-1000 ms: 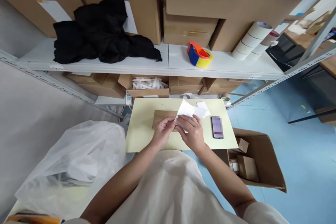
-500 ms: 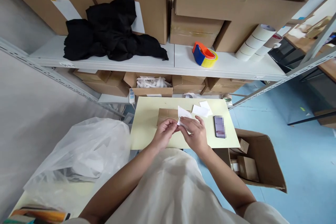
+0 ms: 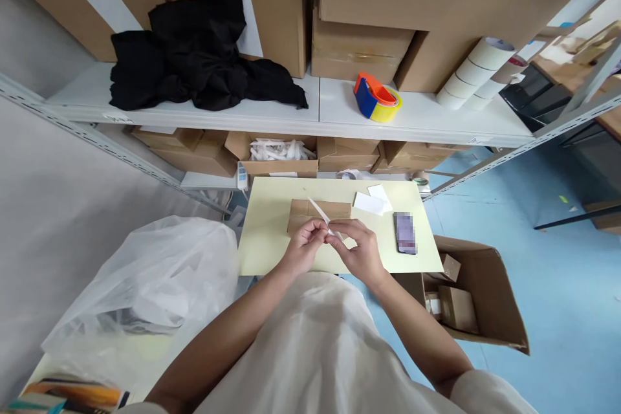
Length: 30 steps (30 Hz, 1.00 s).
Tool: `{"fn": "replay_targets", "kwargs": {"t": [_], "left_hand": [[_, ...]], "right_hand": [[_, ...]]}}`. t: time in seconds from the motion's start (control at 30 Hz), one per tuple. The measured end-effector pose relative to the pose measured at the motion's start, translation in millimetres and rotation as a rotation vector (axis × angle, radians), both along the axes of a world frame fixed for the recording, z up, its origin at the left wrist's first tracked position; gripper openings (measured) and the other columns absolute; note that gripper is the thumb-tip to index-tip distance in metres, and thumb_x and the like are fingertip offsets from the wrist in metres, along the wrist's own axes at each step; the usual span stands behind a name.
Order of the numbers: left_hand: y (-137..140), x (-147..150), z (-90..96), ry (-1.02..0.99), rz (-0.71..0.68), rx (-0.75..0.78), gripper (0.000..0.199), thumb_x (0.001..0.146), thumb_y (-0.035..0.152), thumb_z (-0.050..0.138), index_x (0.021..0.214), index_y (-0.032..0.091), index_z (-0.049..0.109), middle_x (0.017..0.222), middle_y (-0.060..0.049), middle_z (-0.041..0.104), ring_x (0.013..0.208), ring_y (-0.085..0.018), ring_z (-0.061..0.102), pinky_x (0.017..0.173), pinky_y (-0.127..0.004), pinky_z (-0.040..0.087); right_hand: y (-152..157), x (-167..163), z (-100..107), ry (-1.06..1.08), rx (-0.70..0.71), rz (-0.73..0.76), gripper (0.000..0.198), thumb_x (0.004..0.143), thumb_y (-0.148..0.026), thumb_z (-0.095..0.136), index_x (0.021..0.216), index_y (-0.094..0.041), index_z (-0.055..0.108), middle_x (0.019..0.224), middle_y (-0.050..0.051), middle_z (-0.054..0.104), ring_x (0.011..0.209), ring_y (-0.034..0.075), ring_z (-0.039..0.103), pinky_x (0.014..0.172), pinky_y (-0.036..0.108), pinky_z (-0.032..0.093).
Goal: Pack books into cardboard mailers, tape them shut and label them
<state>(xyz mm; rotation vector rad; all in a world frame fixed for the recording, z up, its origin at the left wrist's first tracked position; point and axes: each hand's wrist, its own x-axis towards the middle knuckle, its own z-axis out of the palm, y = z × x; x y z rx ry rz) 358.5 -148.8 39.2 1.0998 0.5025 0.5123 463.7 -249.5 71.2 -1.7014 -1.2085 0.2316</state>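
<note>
Between my two hands, over the near part of the pale yellow table, a thin white piece of paper is tilted nearly edge-on. The fingertips of my left hand pinch its lower end. My right hand grips the same end from the right, thumb below and fingers on top. Behind the hands a small cardboard box lies on the table, partly covered by them and the paper. White cards lie to the right of the box. A phone rests near the table's right side.
Above the table's far edge runs a shelf with black cloth, a tape dispenser and tape rolls. To the left sits a translucent plastic bag. An open carton with small boxes stands on the floor at right.
The white paper has turned from showing its face to nearly edge-on, its top leaning left. My right fingers have closed in lower around it. The view has shifted slightly.
</note>
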Motion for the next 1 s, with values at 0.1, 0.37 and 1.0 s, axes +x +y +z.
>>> {"fn": "replay_targets", "kwargs": {"t": [0.1, 0.37, 1.0], "left_hand": [[0.8, 1.1, -2.4, 0.025, 0.002, 0.108, 0.023, 0.076, 0.044, 0.066, 0.075, 0.021, 0.061, 0.080, -0.001, 0.058, 0.076, -0.014, 0.055, 0.076, -0.027, 0.045], [-4.5, 3.9, 2.4, 0.102, 0.056, 0.290, 0.020, 0.080, 0.040, 0.061, 0.075, 0.021, 0.062, 0.081, -0.003, 0.058, 0.080, -0.016, 0.056, 0.074, -0.027, 0.045], [-3.2, 9.0, 1.5, 0.169, 0.014, 0.609, 0.020, 0.092, 0.034, 0.043, 0.080, 0.020, 0.050, 0.082, -0.003, 0.053, 0.080, -0.015, 0.052, 0.076, -0.028, 0.042]], "right_hand": [[0.4, 3.9, 0.2, 0.152, 0.010, 0.022, 0.012, 0.080, -0.035, 0.066, 0.089, -0.029, 0.070, 0.086, 0.003, 0.072, 0.077, 0.020, 0.067, 0.070, 0.037, 0.057], [-1.9, 12.5, -9.7, 0.190, -0.018, 0.063, 0.012, 0.082, -0.033, 0.064, 0.090, -0.028, 0.072, 0.089, 0.004, 0.072, 0.081, 0.020, 0.069, 0.074, 0.035, 0.058], [2.6, 27.4, -15.7, 0.468, -0.126, 0.117, 0.017, 0.082, -0.035, 0.062, 0.086, -0.023, 0.073, 0.087, 0.004, 0.073, 0.078, 0.018, 0.068, 0.071, 0.031, 0.056]]}}
